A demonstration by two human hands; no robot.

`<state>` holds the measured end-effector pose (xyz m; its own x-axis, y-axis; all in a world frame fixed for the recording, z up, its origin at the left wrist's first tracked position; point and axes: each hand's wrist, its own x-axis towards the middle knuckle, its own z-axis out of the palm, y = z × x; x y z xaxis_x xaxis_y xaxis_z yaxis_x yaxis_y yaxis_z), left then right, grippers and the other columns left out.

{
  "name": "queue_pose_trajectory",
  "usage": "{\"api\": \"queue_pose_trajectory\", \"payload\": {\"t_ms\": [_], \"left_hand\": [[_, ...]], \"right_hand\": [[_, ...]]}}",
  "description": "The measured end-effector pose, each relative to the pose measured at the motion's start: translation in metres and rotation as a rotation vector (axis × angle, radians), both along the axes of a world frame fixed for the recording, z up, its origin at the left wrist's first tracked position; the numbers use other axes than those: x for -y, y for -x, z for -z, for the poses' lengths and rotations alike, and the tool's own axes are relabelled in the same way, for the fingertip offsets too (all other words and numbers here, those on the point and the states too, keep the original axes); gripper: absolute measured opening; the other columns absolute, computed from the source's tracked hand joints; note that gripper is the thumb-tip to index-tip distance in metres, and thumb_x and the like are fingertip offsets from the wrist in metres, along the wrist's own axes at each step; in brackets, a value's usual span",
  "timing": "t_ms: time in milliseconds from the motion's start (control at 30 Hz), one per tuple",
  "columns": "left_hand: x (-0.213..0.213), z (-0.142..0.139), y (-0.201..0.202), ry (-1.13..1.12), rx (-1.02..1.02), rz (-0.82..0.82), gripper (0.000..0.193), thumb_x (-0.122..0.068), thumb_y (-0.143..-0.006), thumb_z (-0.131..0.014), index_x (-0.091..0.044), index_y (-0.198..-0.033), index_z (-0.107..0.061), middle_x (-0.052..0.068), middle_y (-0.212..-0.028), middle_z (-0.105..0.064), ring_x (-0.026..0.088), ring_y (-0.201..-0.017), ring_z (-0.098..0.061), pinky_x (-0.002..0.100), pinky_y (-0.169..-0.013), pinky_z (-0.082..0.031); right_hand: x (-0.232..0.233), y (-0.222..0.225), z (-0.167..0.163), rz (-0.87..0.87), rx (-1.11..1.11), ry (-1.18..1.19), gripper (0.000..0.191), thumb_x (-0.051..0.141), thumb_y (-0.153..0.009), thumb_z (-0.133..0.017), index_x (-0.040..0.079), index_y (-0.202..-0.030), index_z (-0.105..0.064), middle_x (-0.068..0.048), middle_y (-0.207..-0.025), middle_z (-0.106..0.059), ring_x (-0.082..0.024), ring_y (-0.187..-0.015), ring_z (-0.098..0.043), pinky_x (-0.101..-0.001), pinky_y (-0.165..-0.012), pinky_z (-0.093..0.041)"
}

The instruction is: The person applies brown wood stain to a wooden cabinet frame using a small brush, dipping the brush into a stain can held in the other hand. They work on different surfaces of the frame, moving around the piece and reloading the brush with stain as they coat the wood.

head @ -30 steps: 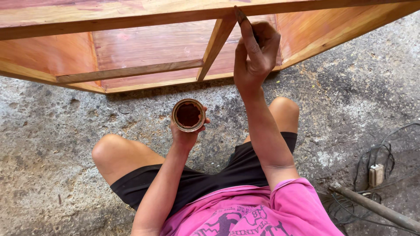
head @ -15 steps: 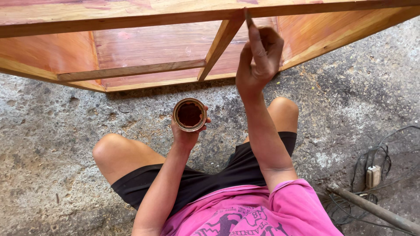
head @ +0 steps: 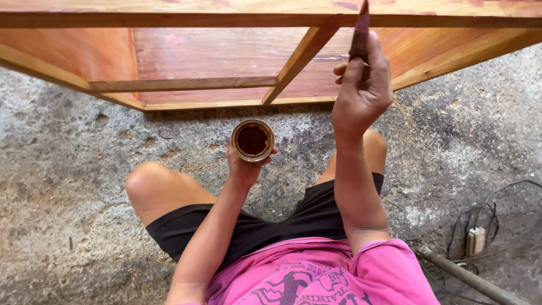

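From where I watch, the wooden frame (head: 226,62) is my landmark: an orange-stained piece of furniture lying across the top of the view, with an inner shelf rail and an upright divider (head: 296,62) running toward its front edge.

Below the frame and a little left of the divider, my left hand (head: 244,166) is wrapped around a small round can (head: 252,140) of dark reddish-brown stain. The fingers are curled about its side and the mouth faces up, which I judge keeps the liquid level and within easy reach.

Just right of the divider, my right hand (head: 361,90) is raised to the frame's front rail. Its fingers are pinched around a brush (head: 359,34) with a dark, stained tip, held nearly upright so the tip meets the rail's edge.

Under both hands are bare knees, black shorts and a pink shirt, in a crouch on the rough concrete floor (head: 68,186).

Far right of the frame, low down, a tangle of cable with a pale socket block (head: 475,240) and a pipe (head: 466,277) lie on the floor, well apart from the work.
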<state>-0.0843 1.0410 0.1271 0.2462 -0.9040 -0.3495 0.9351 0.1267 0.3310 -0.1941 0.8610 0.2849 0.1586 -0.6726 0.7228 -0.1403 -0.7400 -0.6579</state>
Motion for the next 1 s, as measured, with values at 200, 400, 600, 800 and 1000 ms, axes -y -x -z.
{"api": "queue_pose_trajectory", "payload": {"t_ms": [200, 400, 600, 800, 1000], "left_hand": [[0.002, -0.001, 0.000, -0.003, 0.041, -0.015, 0.069, -0.060, -0.105, -0.023, -0.007, -0.128, -0.060, 0.014, -0.105, -0.074, 0.029, -0.078, -0.075, 0.033, -0.051, -0.060], [0.003, -0.005, -0.012, -0.005, -0.013, -0.051, 0.062, -0.051, -0.106, -0.024, -0.007, -0.132, -0.060, 0.013, -0.105, -0.075, 0.027, -0.079, -0.076, 0.033, -0.051, -0.060], [-0.001, -0.005, -0.029, -0.043, -0.042, -0.137, 0.064, -0.053, -0.106, -0.023, -0.008, -0.133, -0.060, 0.012, -0.106, -0.075, 0.028, -0.081, -0.076, 0.031, -0.051, -0.060], [-0.010, -0.005, -0.039, 0.004, -0.080, -0.176, 0.069, -0.058, -0.104, -0.025, -0.007, -0.133, -0.061, 0.013, -0.104, -0.075, 0.027, -0.079, -0.077, 0.029, -0.049, -0.060], [-0.013, -0.005, -0.044, -0.012, -0.083, -0.196, 0.066, -0.056, -0.103, -0.028, -0.006, -0.132, -0.061, 0.014, -0.104, -0.076, 0.028, -0.079, -0.076, 0.031, -0.051, -0.061]], "right_hand": [[-0.006, -0.014, -0.007, -0.058, 0.074, -0.044, 0.031, -0.009, -0.109, -0.056, 0.001, -0.137, -0.062, -0.012, -0.116, -0.074, -0.012, -0.074, -0.071, -0.0276, -0.065, -0.059], [-0.048, -0.050, -0.018, -0.221, -0.242, 0.203, 0.035, -0.013, -0.104, -0.065, 0.005, -0.134, -0.064, -0.014, -0.120, -0.068, -0.022, -0.095, -0.071, -0.0310, -0.080, -0.062], [-0.061, -0.099, -0.037, -0.201, -0.348, 0.465, 0.041, -0.015, -0.098, -0.072, 0.008, -0.132, -0.071, -0.012, -0.114, -0.066, -0.026, -0.100, -0.065, -0.0391, -0.083, -0.056], [-0.063, -0.119, -0.044, -0.072, -0.411, 0.579, 0.043, -0.011, -0.100, -0.073, 0.009, -0.137, -0.071, -0.009, -0.125, -0.065, -0.028, -0.116, -0.055, -0.0415, -0.099, -0.050], [-0.057, -0.128, -0.035, 0.023, -0.395, 0.628, 0.043, -0.009, -0.099, -0.076, 0.012, -0.136, -0.071, -0.006, -0.125, -0.061, -0.026, -0.113, -0.050, -0.0399, -0.095, -0.046]]}}
